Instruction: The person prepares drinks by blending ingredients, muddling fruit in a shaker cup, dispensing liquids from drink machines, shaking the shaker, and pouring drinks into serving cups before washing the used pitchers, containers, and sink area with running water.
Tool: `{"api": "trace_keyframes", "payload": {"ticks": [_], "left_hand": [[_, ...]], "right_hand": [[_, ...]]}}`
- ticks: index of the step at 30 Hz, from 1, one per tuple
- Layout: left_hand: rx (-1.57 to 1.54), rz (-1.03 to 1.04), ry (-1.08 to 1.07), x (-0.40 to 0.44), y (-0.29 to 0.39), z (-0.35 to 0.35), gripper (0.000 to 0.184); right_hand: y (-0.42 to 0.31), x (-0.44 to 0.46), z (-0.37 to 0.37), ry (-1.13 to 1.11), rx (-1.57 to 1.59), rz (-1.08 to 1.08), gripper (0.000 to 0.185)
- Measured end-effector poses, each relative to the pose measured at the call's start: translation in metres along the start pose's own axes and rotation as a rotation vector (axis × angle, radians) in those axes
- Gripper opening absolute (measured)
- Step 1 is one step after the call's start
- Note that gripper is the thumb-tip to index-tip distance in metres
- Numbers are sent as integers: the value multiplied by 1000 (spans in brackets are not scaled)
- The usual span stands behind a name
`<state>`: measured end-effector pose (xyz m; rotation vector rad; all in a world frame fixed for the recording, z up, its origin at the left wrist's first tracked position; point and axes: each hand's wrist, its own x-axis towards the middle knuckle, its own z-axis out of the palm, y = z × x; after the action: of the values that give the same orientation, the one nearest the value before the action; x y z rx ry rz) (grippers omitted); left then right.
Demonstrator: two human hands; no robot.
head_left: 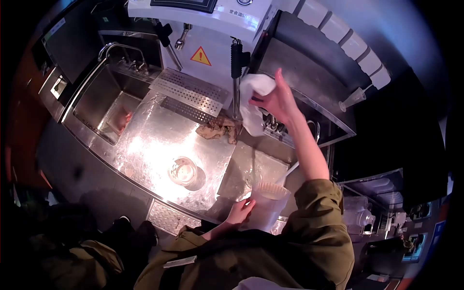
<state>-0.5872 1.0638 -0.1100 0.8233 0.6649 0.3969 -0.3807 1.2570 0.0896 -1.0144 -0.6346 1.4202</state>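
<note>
My left hand (240,211) is closed at the side of a tall translucent plastic pitcher (267,209), held close to my body over the front of the right-hand sink (258,164). A ribbed pale rim shows at the pitcher's top; what is inside is unclear. Up at the machine, my right hand (279,102) grips a white cloth (252,113), thumb raised, beside the black-handled steam wand (236,63). The cloth hangs down below the fingers, against or just right of the wand's metal tube; contact is hard to make out.
A clear glass bowl (183,171) stands on the steel counter (140,140). A crumpled brown patterned cloth (217,129) lies beside the perforated drip tray (191,92). Another sink (104,106) with a tap is at left. Another person's dark shoes show at lower left.
</note>
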Motion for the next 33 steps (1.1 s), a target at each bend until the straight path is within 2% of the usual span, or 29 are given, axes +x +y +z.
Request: {"api": "trace_keyframes", "payload": {"ticks": [1,3,4,5,7,8,11,12,15,18,21,22,23,24,25,26,27,28,30,33], "left_hand": [[7,29,-5,2,-4,-2,20],[-37,-45,8,6,-5,-2,19],[-86,-153,22,1,9,3,21],[-139,-258,36,0,17,6,25],[-152,-253,57,4,16,5,30],[-160,-251,69,8,16,5,33],[-161,-246,76,8,24,3,32],[-147,-122,70,10,18,1,30],[-98,-155,137,4,27,-2,22],[-46,-90,116,-3,29,-6,18],[53,-16,101,-15,33,-18,17],[99,5,140,-16,35,-19,16],[131,21,180,-16,35,-18,17],[28,-113,92,-14,27,-23,22],[-30,-105,38,-13,23,-26,23],[-86,-100,-18,-14,20,-27,24],[-141,-95,-75,-15,20,-25,26],[6,-37,-14,-21,30,-17,28],[40,-71,-22,-24,36,-14,28],[32,-126,-19,-30,37,-10,33]], "right_hand": [[0,7,10,-33,55,1,45],[21,42,-10,-180,288,-21,39],[47,65,-35,-146,-9,-223,35],[58,81,-41,-237,272,-127,30],[53,59,4,-217,101,-76,28],[58,63,1,-308,-62,-191,26],[65,76,-21,-239,-466,-348,24],[61,68,-26,-177,-589,-340,25],[85,48,-63,-151,-836,-446,25],[100,37,-72,-72,-914,-422,25],[125,12,-120,-35,-1448,-327,26],[113,-5,-114,41,-1456,-462,28],[92,-24,-97,111,-1465,-588,32],[65,-37,-67,184,-1497,-711,38],[30,-44,-26,260,-1517,-843,44],[-7,-49,17,236,-1749,-1095,59],[-39,-55,67,177,-1920,-1051,66],[-60,-47,106,191,-2108,-1091,73],[-86,-21,167,155,-2361,-1113,64],[-102,24,201,206,-2490,-949,49]]}}
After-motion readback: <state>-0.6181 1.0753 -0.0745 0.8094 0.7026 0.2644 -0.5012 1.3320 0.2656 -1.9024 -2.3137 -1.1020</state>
